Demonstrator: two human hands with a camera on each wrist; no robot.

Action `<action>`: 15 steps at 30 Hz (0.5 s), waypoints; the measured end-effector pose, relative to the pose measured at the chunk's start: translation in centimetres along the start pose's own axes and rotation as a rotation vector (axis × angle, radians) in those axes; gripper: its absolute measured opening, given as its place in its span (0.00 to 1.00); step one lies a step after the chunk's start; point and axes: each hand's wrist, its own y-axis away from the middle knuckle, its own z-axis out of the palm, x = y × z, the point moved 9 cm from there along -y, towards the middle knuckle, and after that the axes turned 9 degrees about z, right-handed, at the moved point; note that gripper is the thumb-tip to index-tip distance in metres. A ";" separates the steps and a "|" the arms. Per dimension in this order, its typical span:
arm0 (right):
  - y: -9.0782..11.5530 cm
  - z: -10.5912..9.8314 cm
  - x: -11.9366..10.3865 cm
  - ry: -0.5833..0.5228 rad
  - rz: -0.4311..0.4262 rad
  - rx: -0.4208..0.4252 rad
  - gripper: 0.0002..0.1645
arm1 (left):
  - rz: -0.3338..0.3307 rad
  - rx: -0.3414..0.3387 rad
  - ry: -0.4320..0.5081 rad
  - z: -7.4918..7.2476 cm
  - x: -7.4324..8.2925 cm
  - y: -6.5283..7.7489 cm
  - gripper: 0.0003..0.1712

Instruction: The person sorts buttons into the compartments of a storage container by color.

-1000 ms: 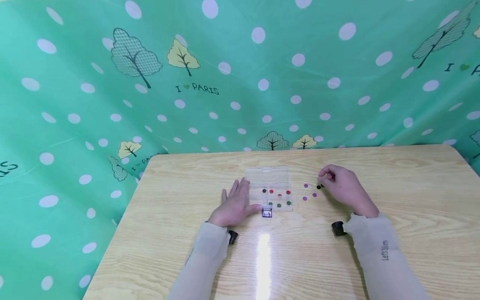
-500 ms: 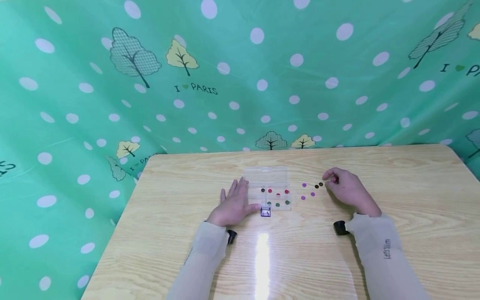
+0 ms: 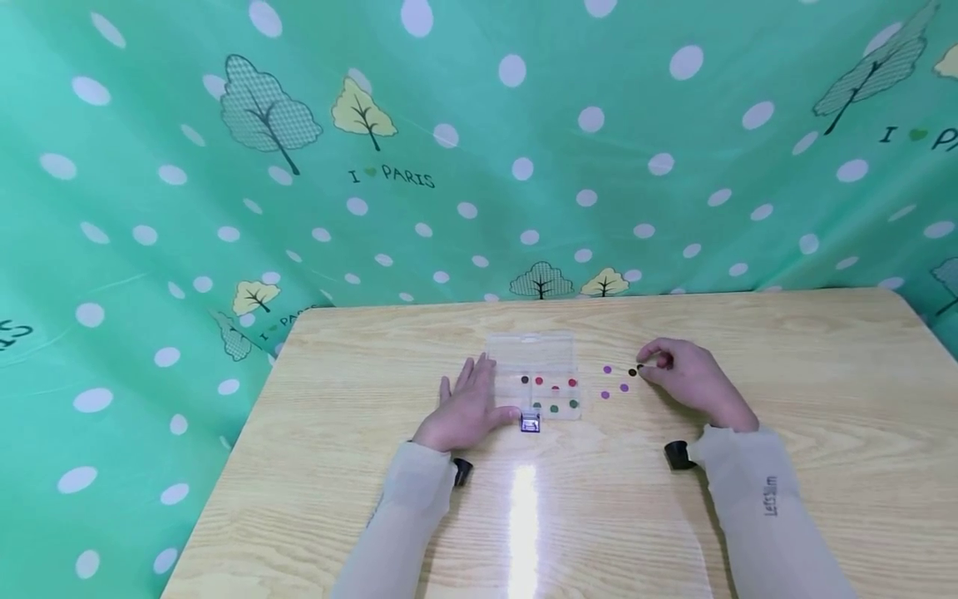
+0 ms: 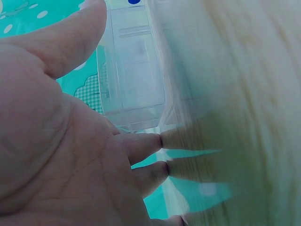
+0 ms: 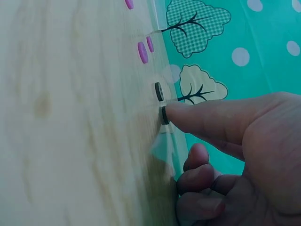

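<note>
Black disc (image 5: 164,116) on the table (image 3: 599,516), and the right hand (image 3: 687,378) is there, fingertips narrow, touching it; pinched or not, can't tell! Left hand (image 3: 460,413) spread wide beside the box (image 3: 531,356).

1. Desk (image 3: 299,449): wood-grained, smooth, glossy enough to show a bright streak toward its near edge.
2. Box (image 3: 533,353): clear, shiny plastic.
3. Purple discs (image 3: 624,388): smooth, plastic-looking.
4. Curtain (image 3: 479,91) beyond the far edge: creased cloth, faint sheen.
5. Sleeves (image 3: 756,516): matt cloth.
</note>
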 end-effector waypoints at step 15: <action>0.0 0.2 0.2 0.008 0.011 0.017 0.10 | 0.006 0.003 -0.006 0.0 0.2 0.0 0.53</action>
